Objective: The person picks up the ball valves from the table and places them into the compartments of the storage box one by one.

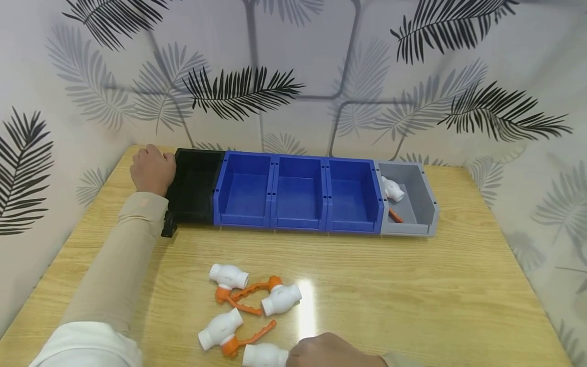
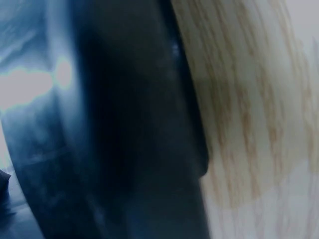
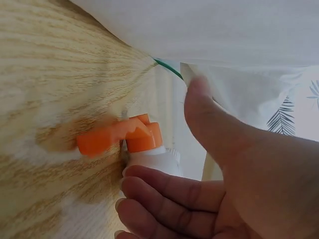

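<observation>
My right hand (image 1: pixel 325 350) is at the near edge of the view, beside a white ball valve (image 1: pixel 263 355). In the right wrist view, the fingers of that hand (image 3: pixel 199 199) lie loosely extended against the valve's white body, and the thumb stands well apart. This valve's orange handle (image 3: pixel 102 138) points away from the hand. My left hand (image 1: pixel 153 169) is at the left wall of the black bin (image 1: pixel 194 186), its fingertips hidden. Only the dark bin side (image 2: pixel 144 119) and the tabletop show in the left wrist view. Three more white valves (image 1: pixel 220 329) with orange handles lie left of the right hand.
Right of the black bin stand three blue bins (image 1: pixel 298 224) in a row, then a grey bin (image 1: pixel 408 229). Inside the grey bin lies a white valve (image 1: pixel 392 189) with an orange handle. A patterned wall covering (image 1: pixel 293 61) rises behind the wooden table (image 1: pixel 440 295).
</observation>
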`<control>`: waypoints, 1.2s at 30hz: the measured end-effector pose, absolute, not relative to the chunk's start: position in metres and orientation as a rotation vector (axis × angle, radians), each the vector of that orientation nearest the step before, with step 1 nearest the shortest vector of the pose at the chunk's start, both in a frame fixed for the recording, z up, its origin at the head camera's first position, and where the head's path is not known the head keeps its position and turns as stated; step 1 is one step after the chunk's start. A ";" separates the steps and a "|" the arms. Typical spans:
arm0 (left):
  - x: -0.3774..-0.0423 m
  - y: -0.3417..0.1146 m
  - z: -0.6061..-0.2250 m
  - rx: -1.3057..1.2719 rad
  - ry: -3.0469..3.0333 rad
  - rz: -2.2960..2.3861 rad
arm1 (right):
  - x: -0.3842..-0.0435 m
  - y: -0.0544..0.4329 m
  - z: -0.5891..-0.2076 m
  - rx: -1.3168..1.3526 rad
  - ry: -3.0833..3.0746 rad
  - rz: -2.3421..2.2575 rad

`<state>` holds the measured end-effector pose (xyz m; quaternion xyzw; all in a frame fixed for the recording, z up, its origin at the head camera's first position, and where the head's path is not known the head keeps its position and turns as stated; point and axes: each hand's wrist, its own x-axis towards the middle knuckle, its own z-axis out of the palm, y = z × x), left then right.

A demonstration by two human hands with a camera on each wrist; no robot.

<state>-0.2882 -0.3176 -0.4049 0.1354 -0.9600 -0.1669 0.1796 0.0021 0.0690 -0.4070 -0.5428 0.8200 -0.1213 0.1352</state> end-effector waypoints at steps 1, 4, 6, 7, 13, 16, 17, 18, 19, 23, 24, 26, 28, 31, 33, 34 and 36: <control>-0.288 -0.318 -0.405 0.382 -2.710 -0.473 | 0.002 0.069 -0.407 -1.577 2.377 -0.348; -0.289 -0.318 -0.405 0.385 -2.712 -0.478 | 0.001 0.069 -0.408 -1.592 2.380 -0.347; -0.289 -0.318 -0.405 0.386 -2.711 -0.481 | 0.001 0.069 -0.409 -1.590 2.374 -0.332; -0.289 -0.318 -0.406 0.388 -2.709 -0.482 | 0.001 0.068 -0.409 -1.591 2.374 -0.326; -0.289 -0.317 -0.406 0.390 -2.702 -0.484 | 0.002 0.067 -0.409 -1.555 2.349 -0.355; -0.289 -0.317 -0.406 0.394 -2.703 -0.484 | 0.003 0.066 -0.411 -1.487 2.319 -0.425; -0.289 -0.317 -0.406 0.396 -2.703 -0.483 | 0.004 0.066 -0.412 -1.448 2.314 -0.460; -0.289 -0.317 -0.406 0.399 -2.706 -0.482 | 0.005 0.066 -0.413 -1.397 2.305 -0.493; -0.289 -0.317 -0.406 0.399 -2.710 -0.480 | 0.006 0.065 -0.414 -1.357 2.304 -0.516; -0.288 -0.317 -0.405 0.408 -2.721 -0.491 | 0.009 0.065 -0.418 -1.221 2.297 -0.583; -0.288 -0.317 -0.405 0.408 -2.723 -0.493 | 0.009 0.065 -0.419 -1.207 2.292 -0.590; -0.288 -0.316 -0.404 0.410 -2.725 -0.496 | 0.008 0.066 -0.420 -1.250 2.301 -0.588; -0.287 -0.316 -0.403 0.411 -2.728 -0.494 | 0.007 0.068 -0.422 -1.334 2.312 -0.566; -0.287 -0.316 -0.402 0.414 -2.734 -0.493 | 0.006 0.069 -0.424 -1.502 2.346 -0.529; -0.287 -0.316 -0.402 0.415 -2.737 -0.497 | 0.005 0.070 -0.426 -1.605 2.372 -0.488; -0.287 -0.316 -0.401 0.415 -2.738 -0.498 | 0.004 0.070 -0.426 -1.640 2.383 -0.475; -0.287 -0.316 -0.401 0.415 -2.745 -0.500 | 0.004 0.070 -0.427 -1.676 2.403 -0.456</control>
